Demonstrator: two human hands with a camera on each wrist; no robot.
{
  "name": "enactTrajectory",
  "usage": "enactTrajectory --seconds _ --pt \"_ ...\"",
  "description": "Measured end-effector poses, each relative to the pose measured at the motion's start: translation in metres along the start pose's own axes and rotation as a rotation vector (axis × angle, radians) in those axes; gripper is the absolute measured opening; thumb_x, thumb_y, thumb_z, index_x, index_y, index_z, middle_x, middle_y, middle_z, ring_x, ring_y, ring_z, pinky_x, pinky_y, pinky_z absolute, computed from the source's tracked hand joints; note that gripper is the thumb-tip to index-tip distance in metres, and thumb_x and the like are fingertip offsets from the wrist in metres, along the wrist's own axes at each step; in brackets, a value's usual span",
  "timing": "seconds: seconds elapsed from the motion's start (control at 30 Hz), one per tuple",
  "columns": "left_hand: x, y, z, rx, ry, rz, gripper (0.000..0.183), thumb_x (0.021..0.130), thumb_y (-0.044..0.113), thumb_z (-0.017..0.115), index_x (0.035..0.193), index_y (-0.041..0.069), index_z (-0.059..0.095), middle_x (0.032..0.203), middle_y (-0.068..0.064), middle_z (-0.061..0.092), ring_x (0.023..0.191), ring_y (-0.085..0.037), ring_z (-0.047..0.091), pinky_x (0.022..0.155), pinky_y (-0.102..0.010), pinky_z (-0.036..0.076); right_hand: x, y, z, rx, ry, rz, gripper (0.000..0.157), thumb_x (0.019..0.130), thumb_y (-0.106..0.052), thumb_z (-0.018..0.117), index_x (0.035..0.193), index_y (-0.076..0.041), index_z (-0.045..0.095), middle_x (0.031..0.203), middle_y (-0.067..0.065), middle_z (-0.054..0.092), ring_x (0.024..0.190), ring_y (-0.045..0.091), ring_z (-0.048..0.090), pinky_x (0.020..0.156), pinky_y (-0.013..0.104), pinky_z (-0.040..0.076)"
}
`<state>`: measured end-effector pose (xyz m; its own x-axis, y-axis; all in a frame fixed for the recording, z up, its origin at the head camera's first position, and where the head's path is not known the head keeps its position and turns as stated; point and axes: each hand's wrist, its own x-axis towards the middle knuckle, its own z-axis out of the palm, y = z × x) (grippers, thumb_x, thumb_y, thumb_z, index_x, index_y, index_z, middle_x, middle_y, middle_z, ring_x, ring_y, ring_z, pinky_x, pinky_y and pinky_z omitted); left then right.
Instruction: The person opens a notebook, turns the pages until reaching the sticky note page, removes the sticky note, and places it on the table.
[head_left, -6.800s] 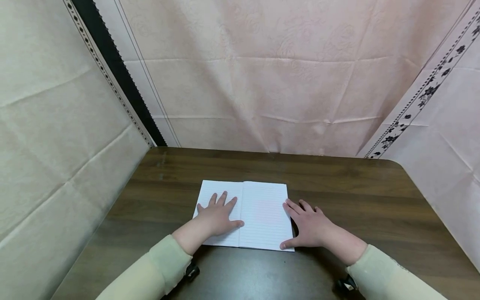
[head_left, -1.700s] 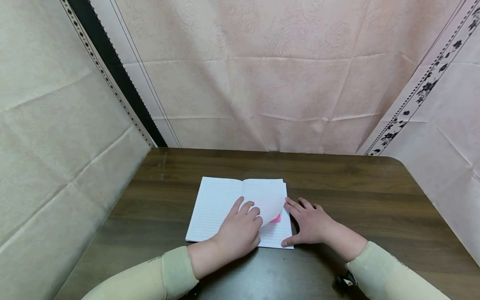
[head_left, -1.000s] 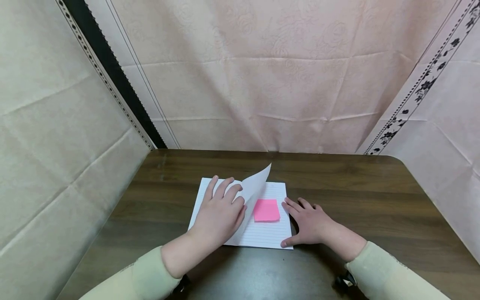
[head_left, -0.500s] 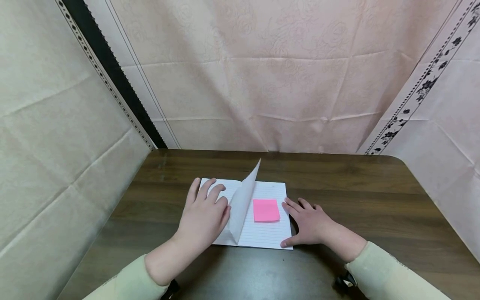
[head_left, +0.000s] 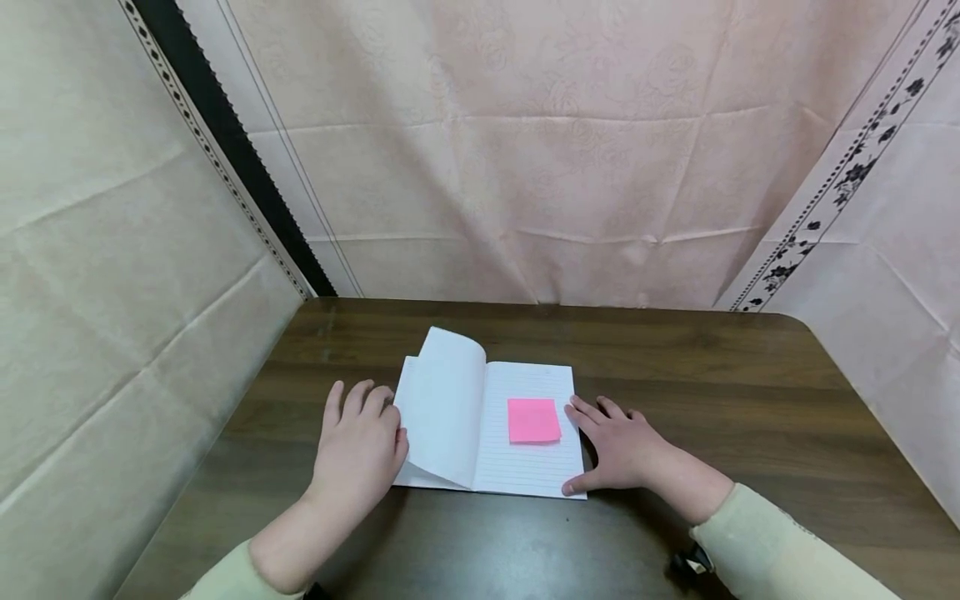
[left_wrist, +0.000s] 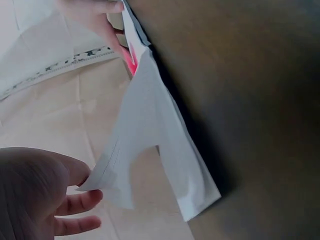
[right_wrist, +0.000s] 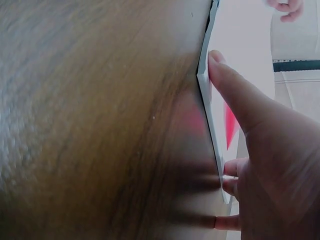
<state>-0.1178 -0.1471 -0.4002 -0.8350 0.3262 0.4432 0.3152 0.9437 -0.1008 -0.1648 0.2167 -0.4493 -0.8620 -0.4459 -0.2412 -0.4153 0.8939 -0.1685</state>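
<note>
An open lined notebook lies on the table, with a pink sticky note on its right page. Over the left side a raised page curves up from the spine. My left hand pinches that page's outer edge between thumb and forefinger, as the left wrist view shows, with the other fingers apart below. At the notebook's right edge, my right hand rests with spread fingers. In the right wrist view its thumb lies on the near corner and its fingertips touch the edge farther up.
The brown wooden table extends around the notebook on all sides. Pale cloth hangs behind it and at both sides, the right one with a black floral border. A dark device sits at the right wrist.
My left hand has carried the page leftward over the spine, uncovering the pink sticky note on the page beneath. My right hand has stayed at the right edge.
</note>
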Motion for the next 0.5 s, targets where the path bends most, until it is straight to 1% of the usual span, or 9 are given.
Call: enactTrajectory --seconds 0.23,0.5 --pt "-0.011 -0.005 0.007 0.028 -0.130 -0.058 0.018 0.082 0.020 0.068 0.079 0.003 0.068 0.116 -0.014 0.062 0.121 -0.039 0.048 0.111 -0.061 0.022 0.000 0.000 -0.001 0.005 0.001 0.001 0.123 0.064 -0.089 0.060 0.157 -0.015 0.030 0.163 0.003 0.025 0.144 0.041 0.025 0.101 0.071 0.030" --pt "-0.019 -0.008 0.017 0.071 -0.209 -0.064 0.015 0.081 0.018 0.069 0.079 0.003 0.068 0.111 -0.013 0.061 0.118 -0.039 0.048 0.111 -0.060 0.023 0.001 0.000 -0.001 0.008 -0.005 0.009 0.123 0.064 -0.089 0.061 0.157 -0.017 0.029 0.163 0.002 0.023 0.145 0.041 0.024 0.102 0.071 0.029"
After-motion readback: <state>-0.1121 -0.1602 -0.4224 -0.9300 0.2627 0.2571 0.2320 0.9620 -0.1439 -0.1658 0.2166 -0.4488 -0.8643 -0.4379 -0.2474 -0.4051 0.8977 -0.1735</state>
